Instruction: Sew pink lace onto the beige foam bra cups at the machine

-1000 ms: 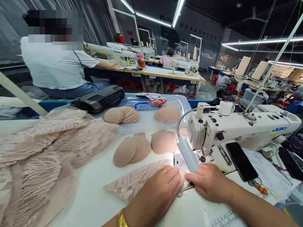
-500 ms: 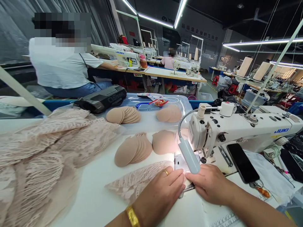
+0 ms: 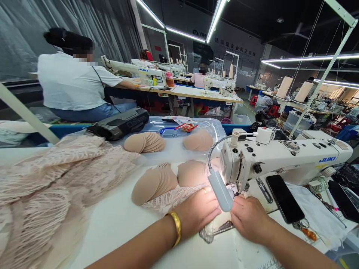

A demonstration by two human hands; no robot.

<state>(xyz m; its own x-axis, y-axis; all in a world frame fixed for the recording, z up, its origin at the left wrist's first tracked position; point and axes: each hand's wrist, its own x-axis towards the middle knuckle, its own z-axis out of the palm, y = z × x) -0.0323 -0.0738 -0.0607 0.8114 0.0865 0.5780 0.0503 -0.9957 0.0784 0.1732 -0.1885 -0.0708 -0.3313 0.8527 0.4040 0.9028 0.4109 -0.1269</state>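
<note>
By the sewing machine's needle area, my left hand (image 3: 198, 210) presses its closed fingers on a beige lace piece (image 3: 165, 198), which trails out to the left beneath the hand. My right hand (image 3: 249, 217) is close beside it, fingers bent together at the front of the white sewing machine (image 3: 277, 153). Whatever its fingertips grip is hidden. A grey gooseneck lamp (image 3: 220, 190) hangs over the gap between both hands and covers the needle. Beige fabric cups (image 3: 153, 183) lie fanned out behind the lace, with another beige stack (image 3: 192, 173) closer to the machine.
Draped lace fabric (image 3: 56, 186) covers the left of the table. Thread snips (image 3: 264, 189) and a phone (image 3: 284, 198) lie right of the machine head. Behind are a clear plastic lid (image 3: 174, 157) with more cups, and a black speaker (image 3: 120, 123). A co-worker (image 3: 73, 82) sits beyond.
Both hands have shifted forward toward the needle area, the lace going with the left hand and now reaching the fanned cups. The view has tilted slightly up.
</note>
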